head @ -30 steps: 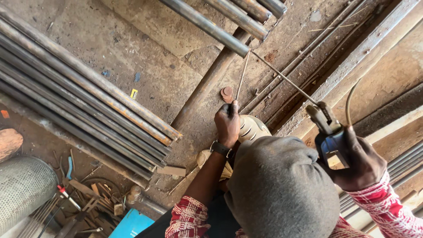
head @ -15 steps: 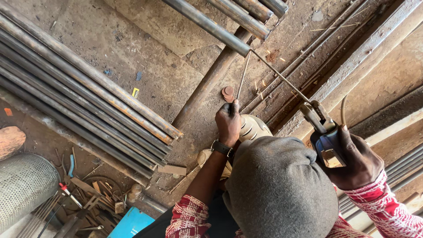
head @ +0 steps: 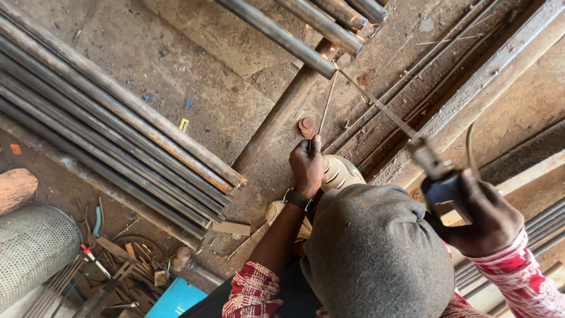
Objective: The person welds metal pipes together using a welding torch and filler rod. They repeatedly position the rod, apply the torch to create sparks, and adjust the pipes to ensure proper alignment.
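Holding a thin rod [head: 326, 103] upright-tilted in the closed left grip [head: 307, 168], the right grip [head: 485, 218] clamps an electrode holder [head: 438, 176] whose electrode [head: 376, 106] meets the steel pipe [head: 276, 36] end, suggesting tack-welding needing steady contact.

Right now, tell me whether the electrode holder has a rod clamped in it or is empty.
Loaded. The electrode holder in the right hand has a thin welding rod running from its clamp toward the pipe end.
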